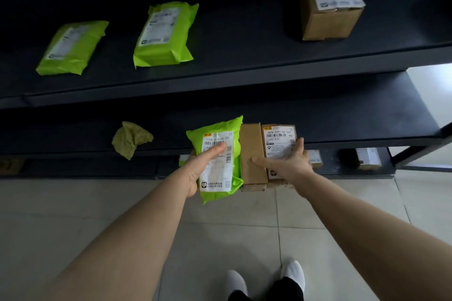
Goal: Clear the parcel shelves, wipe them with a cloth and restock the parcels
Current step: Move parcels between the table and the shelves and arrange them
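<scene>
holding green parcel (215, 127) in left hand (198, 168), fingers flat across label, thumb hidden beneath. right hand (291, 161) spread flat over two cardboard boxes (250, 144) just beside it. all lie long axis away from me, at front edge of middle shelf (342, 115) straight ahead. crumpled cloth (130, 139) on that shelf, off left, likely clear of path. upper shelf (244, 56) carries parcels.

Pale square floor tiles (244, 215) with thin dark joints fill the lower half of the frame. A dark shelf unit (220, 76) spans the upper half. The floor is brightest at the right edge, past the unit's end.
</scene>
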